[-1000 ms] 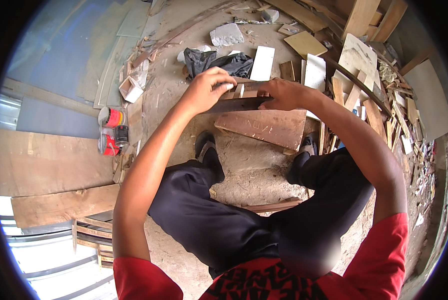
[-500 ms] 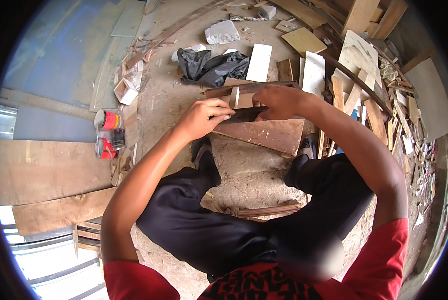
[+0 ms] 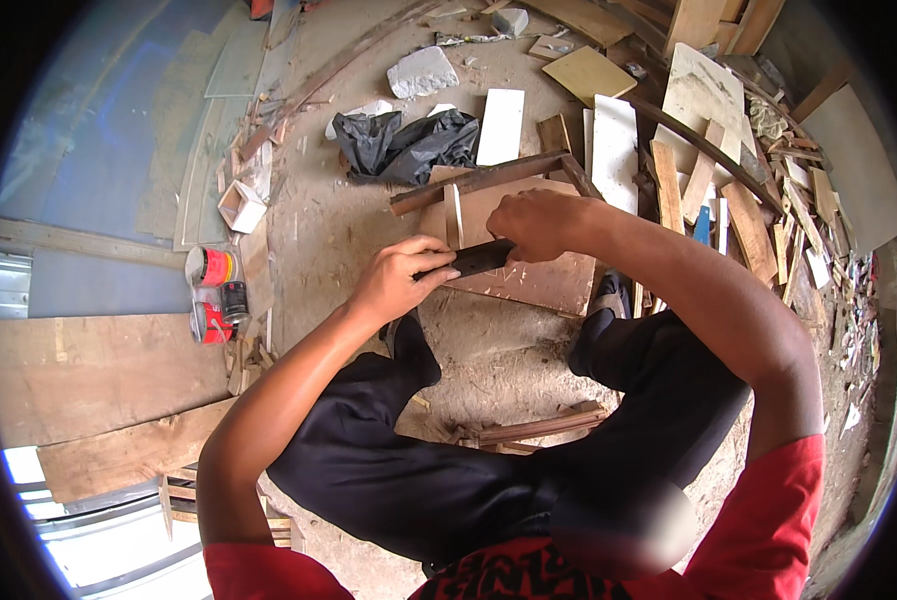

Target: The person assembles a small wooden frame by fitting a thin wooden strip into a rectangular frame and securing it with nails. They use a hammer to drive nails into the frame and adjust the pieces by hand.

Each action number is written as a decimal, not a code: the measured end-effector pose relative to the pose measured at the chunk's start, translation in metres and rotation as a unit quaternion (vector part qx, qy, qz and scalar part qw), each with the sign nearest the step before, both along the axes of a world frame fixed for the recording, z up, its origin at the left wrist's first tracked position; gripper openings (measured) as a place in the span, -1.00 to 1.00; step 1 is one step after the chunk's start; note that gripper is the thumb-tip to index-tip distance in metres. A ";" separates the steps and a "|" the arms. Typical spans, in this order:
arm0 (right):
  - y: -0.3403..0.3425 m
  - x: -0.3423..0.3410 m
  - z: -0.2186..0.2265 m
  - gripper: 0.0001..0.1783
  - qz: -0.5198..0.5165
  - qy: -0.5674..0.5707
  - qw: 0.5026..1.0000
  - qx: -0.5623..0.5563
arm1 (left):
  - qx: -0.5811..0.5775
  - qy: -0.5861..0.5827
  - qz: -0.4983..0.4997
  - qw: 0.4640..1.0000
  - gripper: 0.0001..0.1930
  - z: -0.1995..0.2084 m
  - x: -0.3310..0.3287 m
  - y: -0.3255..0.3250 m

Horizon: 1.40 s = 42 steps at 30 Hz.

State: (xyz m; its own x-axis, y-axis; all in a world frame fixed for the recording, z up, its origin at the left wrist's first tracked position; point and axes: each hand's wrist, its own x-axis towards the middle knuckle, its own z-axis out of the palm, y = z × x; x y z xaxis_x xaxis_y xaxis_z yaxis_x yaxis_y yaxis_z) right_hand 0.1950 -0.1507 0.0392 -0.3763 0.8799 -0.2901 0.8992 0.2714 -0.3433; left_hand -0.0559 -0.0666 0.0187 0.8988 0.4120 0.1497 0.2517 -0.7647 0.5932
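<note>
Between my two hands is a short dark strip (image 3: 480,258) with small marks or holes along it; whether it is wood or metal I cannot tell. My left hand (image 3: 400,282) is closed on its left end, thumb and fingers pinching it. The fingers of my right hand (image 3: 540,226) curl round the other end. Beneath the strip lies a brown wooden board (image 3: 553,285) with pale scratched marks. Beyond it stand dark joined wooden rails (image 3: 488,182), forming a corner. A small pale wooden slat (image 3: 453,218) rises next to my left hand.
Black plastic sheeting (image 3: 408,145) and a white board (image 3: 500,128) lie farther off. Offcuts (image 3: 748,225) are heaped at the right. Several cans (image 3: 210,268) stand at the left. Loose wooden strips (image 3: 543,427) lie on the floor between my legs.
Both hands have drawn the dark strip nearer to me and off the far part of the board, tilting its right end away. More of the board and rails shows. The view has shifted slightly.
</note>
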 end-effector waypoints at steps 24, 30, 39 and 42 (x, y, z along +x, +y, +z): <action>0.003 0.000 -0.008 -0.67 0.021 -0.013 0.999 0.035 | -0.067 0.035 0.067 0.995 -0.71 -0.008 0.002 -0.002; 0.001 -0.001 -0.009 -0.69 0.030 -0.008 0.999 0.043 | -0.083 0.047 0.067 0.993 -0.75 -0.008 0.004 -0.002; 0.018 0.012 0.003 -0.56 0.015 0.064 0.992 0.104 | -0.159 -0.170 0.188 0.954 -0.78 0.032 0.008 0.031; 0.022 0.015 -0.010 -0.54 -0.020 0.058 0.990 0.128 | -0.202 -0.220 0.190 0.935 -0.76 0.058 0.009 0.039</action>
State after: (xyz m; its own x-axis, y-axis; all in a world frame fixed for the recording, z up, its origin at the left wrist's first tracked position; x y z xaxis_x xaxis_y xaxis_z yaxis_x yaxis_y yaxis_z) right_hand 0.2096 -0.1289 0.0295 -0.3580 0.9336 -0.0121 0.8692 0.3285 -0.3695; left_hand -0.0464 -0.0276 0.0767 0.5647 0.7914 0.2341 0.1233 -0.3614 0.9242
